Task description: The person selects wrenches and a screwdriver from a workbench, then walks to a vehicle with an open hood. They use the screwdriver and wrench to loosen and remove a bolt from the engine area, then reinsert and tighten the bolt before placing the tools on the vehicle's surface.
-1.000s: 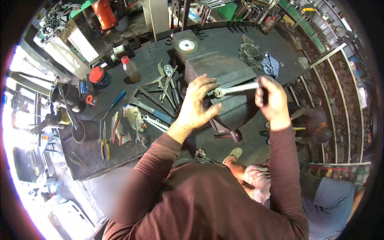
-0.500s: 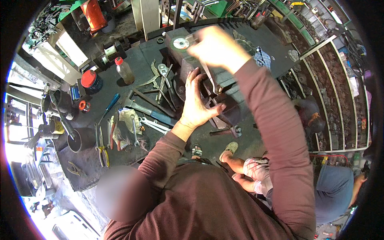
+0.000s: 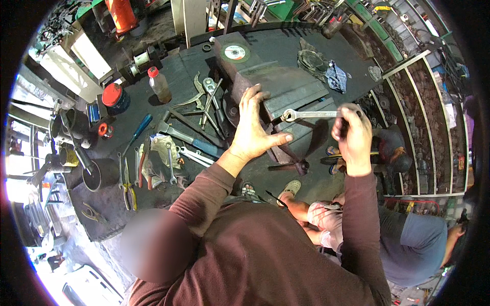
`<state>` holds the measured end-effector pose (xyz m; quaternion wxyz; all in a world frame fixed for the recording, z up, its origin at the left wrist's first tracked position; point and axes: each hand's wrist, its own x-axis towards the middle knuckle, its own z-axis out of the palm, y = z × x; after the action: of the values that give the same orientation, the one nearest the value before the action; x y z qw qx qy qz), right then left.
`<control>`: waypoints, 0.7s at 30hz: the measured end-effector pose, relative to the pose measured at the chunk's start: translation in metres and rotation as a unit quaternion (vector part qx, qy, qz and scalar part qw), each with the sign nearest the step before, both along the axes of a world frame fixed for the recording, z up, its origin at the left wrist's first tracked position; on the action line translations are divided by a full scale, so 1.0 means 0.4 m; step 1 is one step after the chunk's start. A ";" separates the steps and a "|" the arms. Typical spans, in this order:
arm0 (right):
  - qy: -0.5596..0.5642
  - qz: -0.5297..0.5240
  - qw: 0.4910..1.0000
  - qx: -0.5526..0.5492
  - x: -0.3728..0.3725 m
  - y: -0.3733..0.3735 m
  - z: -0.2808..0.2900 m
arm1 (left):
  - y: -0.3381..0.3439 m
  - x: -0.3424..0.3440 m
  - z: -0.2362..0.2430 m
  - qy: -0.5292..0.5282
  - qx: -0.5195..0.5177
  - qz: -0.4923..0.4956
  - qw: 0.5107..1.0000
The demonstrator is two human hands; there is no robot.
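My right hand (image 3: 354,135) grips the outer end of a silver combination wrench (image 3: 316,114), which lies roughly level. The wrench's other end sits at a small dark part by the jaws of a large bench vise (image 3: 296,94); how it fits there is too small to tell. My left hand (image 3: 251,126) is open beside the jaws, fingers pointing away and thumb stretched to the right; whether it touches the vise I cannot tell. A round disc (image 3: 235,52) lies on the far end of the vise. Below the jaws is the vise's handle (image 3: 288,167).
Left of my hands, the dark workbench (image 3: 148,122) holds a hammer (image 3: 189,138), locking pliers (image 3: 196,92), several wrenches (image 3: 171,163), a screwdriver (image 3: 140,130), a bottle (image 3: 159,86) and a red-lidded tub (image 3: 115,96). A blue cloth (image 3: 336,77) lies beyond. People (image 3: 408,234) are at the right.
My right hand has swung from the far side of the vise round to the right and nearer me, turning the wrench with it. My left hand has stayed almost in place.
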<state>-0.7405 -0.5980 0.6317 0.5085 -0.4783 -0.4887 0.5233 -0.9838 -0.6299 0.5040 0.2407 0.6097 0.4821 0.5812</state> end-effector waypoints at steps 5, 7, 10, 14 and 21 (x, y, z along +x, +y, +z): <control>0.145 0.002 0.967 -0.211 0.032 0.015 -0.059 | 0.003 -0.004 0.006 -0.007 0.000 0.002 1.000; 0.163 0.004 0.966 -0.199 0.038 -0.033 -0.094 | 0.001 -0.006 0.004 -0.006 -0.001 0.007 1.000; 0.179 -0.043 0.980 -0.079 -0.026 -0.140 -0.110 | -0.001 -0.007 -0.003 0.007 -0.008 0.009 1.000; -0.203 0.032 0.921 0.331 -0.092 -0.262 -0.109 | 0.008 -0.003 -0.007 0.046 0.023 -0.005 0.999; -0.591 0.182 0.672 0.408 -0.462 -0.006 0.086 | 0.039 -0.050 -0.075 0.079 0.051 0.042 0.995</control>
<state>-0.9252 -0.6004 0.6663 0.1528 -0.3344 -0.9292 -0.0373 -1.0036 -0.6143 0.4742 0.1456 0.6444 0.4951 0.5644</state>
